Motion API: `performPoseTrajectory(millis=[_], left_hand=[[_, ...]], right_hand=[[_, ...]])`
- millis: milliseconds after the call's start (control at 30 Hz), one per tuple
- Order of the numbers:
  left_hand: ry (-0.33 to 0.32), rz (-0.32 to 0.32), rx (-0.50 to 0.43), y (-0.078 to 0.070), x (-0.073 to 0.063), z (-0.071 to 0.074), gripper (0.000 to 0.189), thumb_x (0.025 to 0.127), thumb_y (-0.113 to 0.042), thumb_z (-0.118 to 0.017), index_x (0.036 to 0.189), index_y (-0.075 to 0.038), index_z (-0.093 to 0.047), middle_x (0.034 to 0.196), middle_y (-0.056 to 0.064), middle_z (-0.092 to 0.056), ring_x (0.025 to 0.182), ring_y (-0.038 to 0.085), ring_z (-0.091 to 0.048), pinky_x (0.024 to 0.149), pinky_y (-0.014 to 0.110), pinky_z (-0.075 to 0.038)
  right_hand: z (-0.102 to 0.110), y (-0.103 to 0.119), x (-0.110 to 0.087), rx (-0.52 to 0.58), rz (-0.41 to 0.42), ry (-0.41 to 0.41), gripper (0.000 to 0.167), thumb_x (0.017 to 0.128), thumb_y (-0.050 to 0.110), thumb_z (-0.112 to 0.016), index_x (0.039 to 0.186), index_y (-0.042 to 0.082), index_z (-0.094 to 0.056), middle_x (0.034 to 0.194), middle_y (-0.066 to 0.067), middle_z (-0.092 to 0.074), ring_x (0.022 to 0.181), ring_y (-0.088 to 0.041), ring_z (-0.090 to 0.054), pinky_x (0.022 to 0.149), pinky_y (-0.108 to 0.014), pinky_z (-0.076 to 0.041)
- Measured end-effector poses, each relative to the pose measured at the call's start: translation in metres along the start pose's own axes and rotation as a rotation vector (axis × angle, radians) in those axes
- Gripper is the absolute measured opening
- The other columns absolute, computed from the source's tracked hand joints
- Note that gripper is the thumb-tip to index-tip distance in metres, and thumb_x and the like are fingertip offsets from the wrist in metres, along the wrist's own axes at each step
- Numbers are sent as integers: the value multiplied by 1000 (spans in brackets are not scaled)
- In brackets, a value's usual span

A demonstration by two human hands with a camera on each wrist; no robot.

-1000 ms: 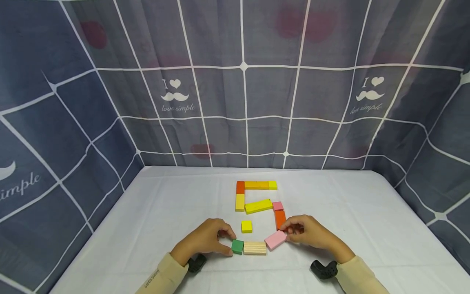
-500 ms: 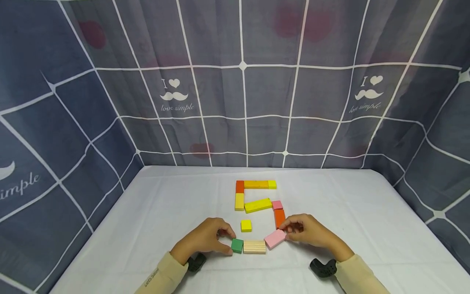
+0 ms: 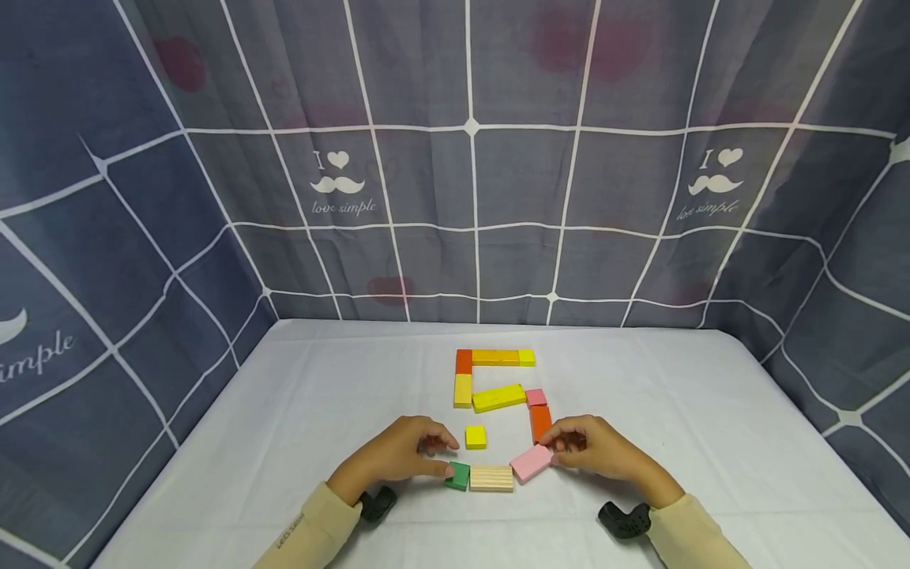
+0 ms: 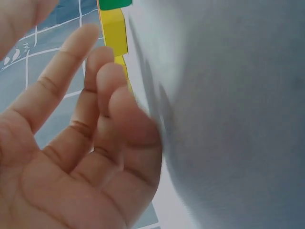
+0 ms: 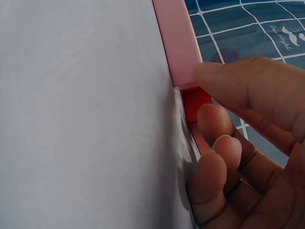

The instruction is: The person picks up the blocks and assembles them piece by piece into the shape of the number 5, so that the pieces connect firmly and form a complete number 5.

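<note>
My left hand (image 3: 404, 449) hovers low at the left end of the front row of blocks, fingers apart. Its thumb overlaps the green block (image 3: 460, 477) in the head view; the index finger stands off it. Against the green block's right side lies a ridged natural-wood block (image 3: 491, 478). A slanted pink block (image 3: 532, 464) meets that one's right end. My right hand (image 3: 599, 452) pinches the pink block's right end, thumb on its end face, index finger largely hidden in the right wrist view. Above that end, an orange block (image 3: 541, 423) adjoins a small pink block (image 3: 536, 397).
A small yellow block (image 3: 475, 437) sits alone inside the curve. Farther back, a long yellow block (image 3: 499, 398), another yellow block (image 3: 463, 391), a red-orange block (image 3: 464, 361) and an amber block (image 3: 495, 358) continue the outline. A grey curtain (image 3: 426, 261) surrounds the white table (image 3: 341, 371).
My left index finger has lifted away from the green block, and the thumb has shifted up over its left edge. The right hand and the pink block stay in place.
</note>
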State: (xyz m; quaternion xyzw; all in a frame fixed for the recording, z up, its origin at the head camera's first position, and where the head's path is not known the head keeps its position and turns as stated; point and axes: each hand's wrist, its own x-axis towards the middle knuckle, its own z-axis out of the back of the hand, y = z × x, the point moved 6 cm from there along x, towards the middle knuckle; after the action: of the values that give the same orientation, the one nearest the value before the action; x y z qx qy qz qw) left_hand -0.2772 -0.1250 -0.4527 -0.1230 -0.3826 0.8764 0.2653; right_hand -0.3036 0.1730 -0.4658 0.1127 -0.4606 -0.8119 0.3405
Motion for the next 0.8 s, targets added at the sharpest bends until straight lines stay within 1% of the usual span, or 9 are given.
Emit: performPoseTrajectory(millis=[200,333,467,567,667,800], left_hand=[[-79,48,41,-1,10,3,36,87,-22,-93,120,-14,-81,103,-6,-71,90,17,-60,80,29,-51],[-114,71,19,2,20,5,38,86,-23,-94,121,-15,-82,104,-5,-71,90,17,-61,80,29,-52],[-101,63,-45,5,30,6,39,86,-18,-94,122,-11,-81,105,-3,-71,92,15,-61,84,28,-53],[-80,63,-92,7,38,6,40,84,-14,-95,122,-8,-81,105,-3,-72,92,14,-60,86,26,-53],[-59,85,-146,10,45,4,40,84,-12,-95,121,-7,-81,103,-3,-72,89,13,-58,83,24,-51],[-47,131,-173,13,50,1,37,82,-9,-95,117,-8,-82,97,-3,-71,85,13,-54,78,23,-46]], right_hand=[[0,1,0,-3,15,-4,18,93,2,-82,111,2,-79,89,6,-64,71,-4,-48,62,-22,-40],[0,-1,0,-12,16,-1,17,93,3,-82,110,4,-79,89,7,-64,71,-3,-49,62,-21,-41],[0,-3,0,-27,4,5,17,93,4,-82,109,7,-80,89,8,-64,73,-2,-50,64,-20,-42],[0,-4,1,-28,-2,6,17,92,4,-82,109,7,-79,89,7,-64,73,-2,-51,64,-20,-42],[1,-3,0,-35,-2,1,17,92,3,-82,109,6,-79,88,7,-64,73,-3,-51,64,-20,-42],[1,-3,-1,-31,-8,6,17,92,4,-82,109,7,-79,88,7,-63,74,-3,-51,65,-20,-42]])
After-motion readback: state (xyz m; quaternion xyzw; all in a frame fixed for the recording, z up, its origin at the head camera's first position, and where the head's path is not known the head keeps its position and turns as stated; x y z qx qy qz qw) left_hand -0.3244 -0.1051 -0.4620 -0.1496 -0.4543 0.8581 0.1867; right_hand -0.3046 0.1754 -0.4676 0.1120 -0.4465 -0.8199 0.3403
